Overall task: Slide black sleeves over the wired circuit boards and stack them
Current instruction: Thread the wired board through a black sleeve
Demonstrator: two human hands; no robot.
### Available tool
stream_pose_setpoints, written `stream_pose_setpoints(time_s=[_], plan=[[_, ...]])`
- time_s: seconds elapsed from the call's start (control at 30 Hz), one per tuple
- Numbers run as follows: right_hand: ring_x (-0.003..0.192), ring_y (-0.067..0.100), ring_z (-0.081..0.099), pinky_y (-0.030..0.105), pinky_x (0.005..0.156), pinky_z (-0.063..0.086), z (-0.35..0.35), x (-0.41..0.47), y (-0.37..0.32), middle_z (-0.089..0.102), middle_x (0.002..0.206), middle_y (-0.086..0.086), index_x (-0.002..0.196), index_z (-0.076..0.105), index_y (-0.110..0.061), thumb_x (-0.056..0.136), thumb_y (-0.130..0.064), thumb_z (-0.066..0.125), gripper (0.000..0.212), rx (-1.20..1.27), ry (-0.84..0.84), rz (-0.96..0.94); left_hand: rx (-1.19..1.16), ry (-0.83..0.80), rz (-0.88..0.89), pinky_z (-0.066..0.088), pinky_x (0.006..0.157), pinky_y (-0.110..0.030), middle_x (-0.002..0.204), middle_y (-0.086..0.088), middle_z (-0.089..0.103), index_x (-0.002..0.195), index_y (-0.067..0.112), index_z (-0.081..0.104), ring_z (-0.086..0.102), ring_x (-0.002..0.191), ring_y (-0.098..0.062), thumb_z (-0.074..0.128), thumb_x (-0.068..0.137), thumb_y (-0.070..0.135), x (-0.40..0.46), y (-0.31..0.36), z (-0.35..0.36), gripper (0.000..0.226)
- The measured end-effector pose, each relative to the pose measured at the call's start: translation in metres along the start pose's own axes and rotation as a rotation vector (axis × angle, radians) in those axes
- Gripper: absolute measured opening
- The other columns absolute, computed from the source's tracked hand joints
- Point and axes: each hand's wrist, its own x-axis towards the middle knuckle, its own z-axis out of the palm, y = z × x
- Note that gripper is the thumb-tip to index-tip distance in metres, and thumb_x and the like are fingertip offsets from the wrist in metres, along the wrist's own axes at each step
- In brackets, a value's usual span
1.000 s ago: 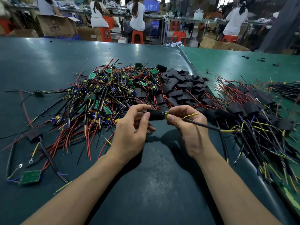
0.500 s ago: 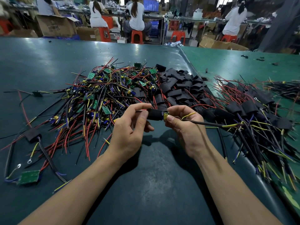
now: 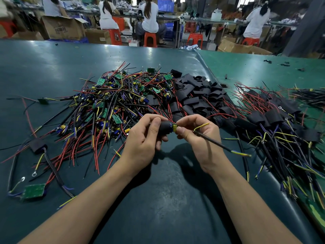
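Left hand: the left hand (image 3: 143,138) is curling its thumb and fingers round the short black tubular sleeve (image 3: 165,126), holding it above the dark green table (image 3: 167,199).
Right hand: the right hand (image 3: 198,138) is pinching the small wired circuit board (image 3: 174,127) at the sleeve's right mouth (only its blue and yellow end is showing).
Sleeve axis: the long axis is lying roughly left to right, level, with the open end pointing at the right hand.
Lead: the thin black cable (image 3: 213,142) is running from the board down and to the right, ending in yellow and blue tips.
Bare boards: the tangled heap of unsleeved green boards with red, black and yellow wires (image 3: 112,106) is lying behind the left hand.
Loose sleeves: the pile of empty black sleeves (image 3: 198,95) is sitting behind both hands.
Finished stack: the heap of sleeved boards (image 3: 274,118) is lying to the right, wires trailing toward the near edge.
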Motion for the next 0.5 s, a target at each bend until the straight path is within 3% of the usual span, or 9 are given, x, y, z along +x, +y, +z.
stream_pose_setpoints(time_s=[0.17,0.37,0.43,0.5], plan=[[0.069,0.009,0.061,0.021,0.065,0.052,-0.0007,-0.0002,-0.0005,0.068,0.071,-0.005,0.081,0.067,-0.011,0.083,0.014,0.065,0.026,0.04,-0.023,0.036,0.044,0.011,0.023,0.04,0.044,-0.024,0.068,-0.008,0.064,0.096,0.013,0.056,0.047,0.044,-0.014,0.037,0.104,0.021,-0.001,0.0006,-0.0009,0.022],[0.069,0.006,0.062,0.016,0.064,0.049,0.0023,-0.0025,-0.0021,0.068,0.072,-0.004,0.08,0.068,-0.011,0.08,0.014,0.068,0.024,-0.059,-0.039,-0.034,0.025,0.024,-0.043,0.036,0.04,-0.019,0.065,-0.001,0.058,0.094,0.018,0.055,0.05,0.048,-0.01,0.037,0.105,0.022,0.0001,-0.0013,-0.0008,0.022],[0.068,0.01,0.063,0.019,0.065,0.052,0.0024,-0.0036,-0.0029,0.068,0.072,-0.003,0.082,0.068,-0.009,0.08,0.013,0.069,0.022,-0.007,-0.055,-0.023,0.023,0.017,-0.019,0.037,0.04,-0.019,0.068,-0.007,0.061,0.096,0.016,0.055,0.05,0.044,-0.013,0.037,0.105,0.021,-0.0001,-0.0004,-0.0011,0.021],[0.068,0.013,0.064,0.022,0.066,0.053,0.004,-0.0037,-0.0027,0.068,0.072,-0.001,0.082,0.067,-0.007,0.081,0.014,0.068,0.02,0.055,-0.038,0.0,0.012,0.009,-0.009,0.035,0.038,-0.022,0.07,-0.006,0.064,0.097,0.015,0.054,0.047,0.042,-0.027,0.038,0.105,0.022,-0.0003,0.0001,-0.0012,0.019]])
